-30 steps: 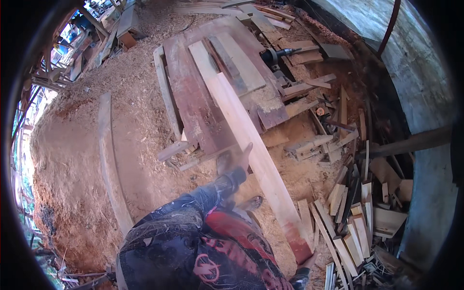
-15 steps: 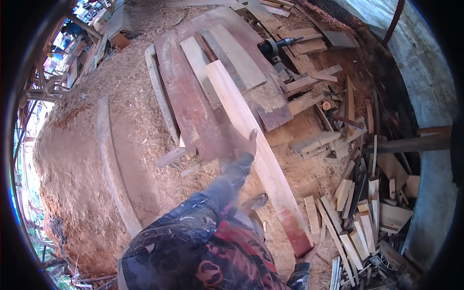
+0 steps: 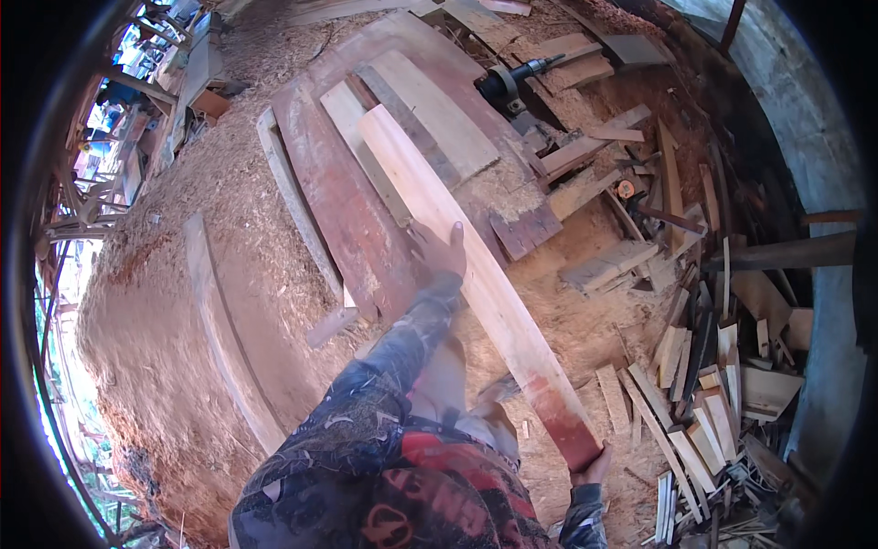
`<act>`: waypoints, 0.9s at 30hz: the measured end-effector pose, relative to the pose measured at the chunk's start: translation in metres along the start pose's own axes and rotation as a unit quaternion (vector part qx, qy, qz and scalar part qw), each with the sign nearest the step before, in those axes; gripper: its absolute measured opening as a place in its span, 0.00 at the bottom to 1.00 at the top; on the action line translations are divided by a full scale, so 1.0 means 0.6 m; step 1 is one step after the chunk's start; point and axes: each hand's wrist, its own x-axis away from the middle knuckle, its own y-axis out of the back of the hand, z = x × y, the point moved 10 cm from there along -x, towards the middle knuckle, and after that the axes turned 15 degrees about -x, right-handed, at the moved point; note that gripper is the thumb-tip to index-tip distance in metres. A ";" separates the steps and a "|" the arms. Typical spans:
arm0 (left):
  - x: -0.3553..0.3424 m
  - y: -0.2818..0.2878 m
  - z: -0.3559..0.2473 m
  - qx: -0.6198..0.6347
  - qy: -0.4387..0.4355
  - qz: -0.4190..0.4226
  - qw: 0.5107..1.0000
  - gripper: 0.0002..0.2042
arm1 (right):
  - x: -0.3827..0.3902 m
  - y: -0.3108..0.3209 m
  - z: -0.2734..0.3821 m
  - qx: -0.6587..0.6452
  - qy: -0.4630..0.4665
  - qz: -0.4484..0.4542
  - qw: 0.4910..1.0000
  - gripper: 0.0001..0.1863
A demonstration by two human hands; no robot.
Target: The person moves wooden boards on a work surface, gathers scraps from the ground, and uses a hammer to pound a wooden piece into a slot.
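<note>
A long pale plank (image 3: 494, 293) with a reddish-brown near end runs diagonally from the near right toward the far left. My right hand (image 3: 593, 467) grips its near end at the lower right, fingers closed round the edge. My left hand (image 3: 441, 251) is at the plank's left edge, about midway along. Its fingers are spread and its thumb lies against the plank's side. The plank's far end overlaps a wide reddish board platform (image 3: 338, 183), where a pale board (image 3: 434, 114) and a narrower strip (image 3: 343, 119) lie.
A dark power tool (image 3: 512, 82) rests at the platform's far right edge. Offcuts (image 3: 704, 430) are heaped at the right, beside a pale sheet wall (image 3: 828, 320). A long curved board (image 3: 219, 320) lies on sawdust at the left. My bare foot shows below the plank.
The view has shifted a little. The plank's far end has swung slightly left and its near end right, with my right hand still on it. My left hand's fingers, blurred before, show clearly spread.
</note>
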 end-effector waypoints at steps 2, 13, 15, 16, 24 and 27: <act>-0.017 0.002 -0.006 0.000 -0.010 -0.009 1.000 0.48 | -0.016 -0.011 -0.006 -0.001 0.002 0.003 1.000 0.27; -0.210 0.000 0.000 -0.041 -0.004 -0.050 0.998 0.50 | -0.067 -0.150 -0.102 -0.035 -0.007 0.023 0.999 0.26; -0.259 0.010 -0.012 -0.021 -0.006 -0.053 0.998 0.51 | -0.074 -0.204 -0.124 -0.015 -0.002 0.048 0.999 0.26; -0.289 0.013 -0.009 -0.027 -0.008 -0.051 0.998 0.51 | -0.069 -0.234 -0.139 -0.018 -0.006 0.042 0.999 0.26; -0.504 0.034 -0.011 -0.070 -0.011 -0.063 0.996 0.52 | -0.063 -0.452 -0.239 -0.001 -0.039 0.071 0.997 0.30; -0.594 0.037 -0.016 -0.079 -0.004 -0.055 0.995 0.53 | -0.078 -0.519 -0.280 0.002 -0.027 0.067 0.997 0.32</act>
